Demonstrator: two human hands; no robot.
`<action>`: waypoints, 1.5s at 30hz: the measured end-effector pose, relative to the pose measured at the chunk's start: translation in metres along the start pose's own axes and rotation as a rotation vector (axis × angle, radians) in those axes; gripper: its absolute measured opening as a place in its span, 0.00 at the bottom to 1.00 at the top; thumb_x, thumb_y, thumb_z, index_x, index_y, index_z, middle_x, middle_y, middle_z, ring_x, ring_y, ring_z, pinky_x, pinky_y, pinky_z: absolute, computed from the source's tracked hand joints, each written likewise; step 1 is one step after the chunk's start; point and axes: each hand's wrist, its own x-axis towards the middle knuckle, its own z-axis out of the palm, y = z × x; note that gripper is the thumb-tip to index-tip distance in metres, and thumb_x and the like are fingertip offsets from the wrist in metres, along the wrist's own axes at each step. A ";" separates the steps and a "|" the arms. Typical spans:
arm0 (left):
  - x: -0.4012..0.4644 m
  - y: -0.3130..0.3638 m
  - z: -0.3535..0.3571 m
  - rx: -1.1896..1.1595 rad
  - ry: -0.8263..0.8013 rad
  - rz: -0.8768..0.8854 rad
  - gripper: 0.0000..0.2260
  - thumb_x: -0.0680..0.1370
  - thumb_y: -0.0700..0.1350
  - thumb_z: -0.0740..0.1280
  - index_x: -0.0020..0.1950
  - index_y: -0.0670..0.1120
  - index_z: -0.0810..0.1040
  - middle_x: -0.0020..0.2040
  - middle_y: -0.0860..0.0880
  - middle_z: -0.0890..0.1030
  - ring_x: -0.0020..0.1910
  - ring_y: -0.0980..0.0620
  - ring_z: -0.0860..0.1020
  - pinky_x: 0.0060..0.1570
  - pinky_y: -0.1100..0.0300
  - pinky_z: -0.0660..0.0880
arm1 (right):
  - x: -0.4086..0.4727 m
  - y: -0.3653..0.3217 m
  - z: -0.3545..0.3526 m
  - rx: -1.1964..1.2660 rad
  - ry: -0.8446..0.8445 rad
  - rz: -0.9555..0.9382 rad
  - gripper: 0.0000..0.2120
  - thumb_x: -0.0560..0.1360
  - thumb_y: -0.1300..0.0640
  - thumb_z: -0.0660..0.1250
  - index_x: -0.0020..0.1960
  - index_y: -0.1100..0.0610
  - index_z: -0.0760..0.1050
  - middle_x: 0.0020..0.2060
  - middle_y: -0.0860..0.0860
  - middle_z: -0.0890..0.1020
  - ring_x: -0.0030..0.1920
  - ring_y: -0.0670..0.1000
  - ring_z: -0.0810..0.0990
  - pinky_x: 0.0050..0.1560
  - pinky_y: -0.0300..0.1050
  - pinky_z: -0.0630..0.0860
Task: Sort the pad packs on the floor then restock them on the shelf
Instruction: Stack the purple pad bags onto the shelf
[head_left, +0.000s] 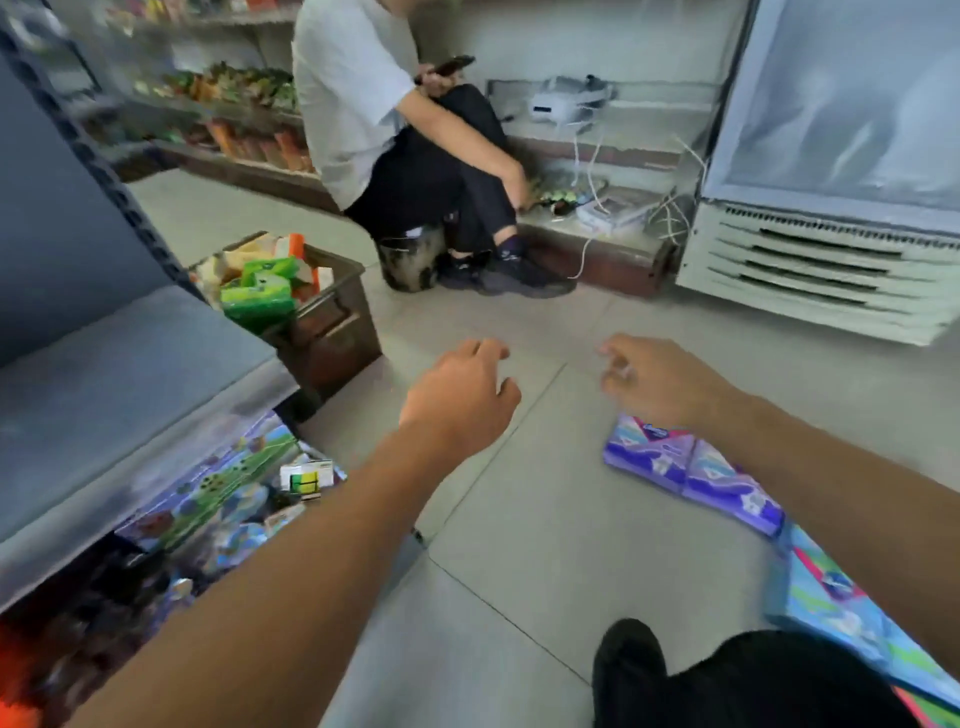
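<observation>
Purple pad packs (691, 467) lie side by side on the tiled floor at the right, partly hidden under my right forearm. Blue pad packs (836, 608) lie nearer to me at the lower right. My left hand (462, 395) hovers over the bare floor in the middle, fingers loosely apart and holding nothing. My right hand (660, 379) hangs above and just beyond the purple packs, fingers curled and apart, with nothing in it. A grey shelf (119, 395) stands at the left, with colourful goods on the level beneath it.
A brown crate (332, 322) filled with green packs and boxes stands beside the shelf. A person (410, 145) sits on a low stool ahead, holding a phone. A white cooler (831, 208) stands at the right. My dark shoe (631, 660) rests on the floor near me.
</observation>
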 end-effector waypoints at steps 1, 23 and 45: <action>0.016 0.012 0.017 -0.011 -0.030 0.011 0.18 0.81 0.52 0.58 0.70 0.49 0.67 0.68 0.47 0.70 0.65 0.45 0.71 0.59 0.52 0.71 | 0.002 0.026 0.006 0.018 -0.016 0.060 0.17 0.78 0.54 0.62 0.66 0.57 0.71 0.58 0.55 0.80 0.58 0.58 0.77 0.58 0.47 0.72; 0.199 -0.013 0.411 -0.092 -0.397 0.041 0.18 0.81 0.52 0.60 0.70 0.51 0.66 0.65 0.49 0.71 0.62 0.49 0.72 0.50 0.55 0.72 | 0.147 0.298 0.314 -0.538 -0.290 0.373 0.32 0.82 0.61 0.55 0.79 0.57 0.40 0.79 0.56 0.46 0.78 0.60 0.51 0.64 0.57 0.71; 0.060 -0.050 0.064 -1.222 0.019 -0.448 0.21 0.68 0.42 0.77 0.58 0.38 0.76 0.52 0.40 0.84 0.50 0.41 0.83 0.53 0.46 0.80 | 0.046 0.030 0.068 0.183 0.322 -0.437 0.26 0.76 0.43 0.64 0.67 0.57 0.71 0.61 0.53 0.77 0.60 0.51 0.74 0.61 0.46 0.72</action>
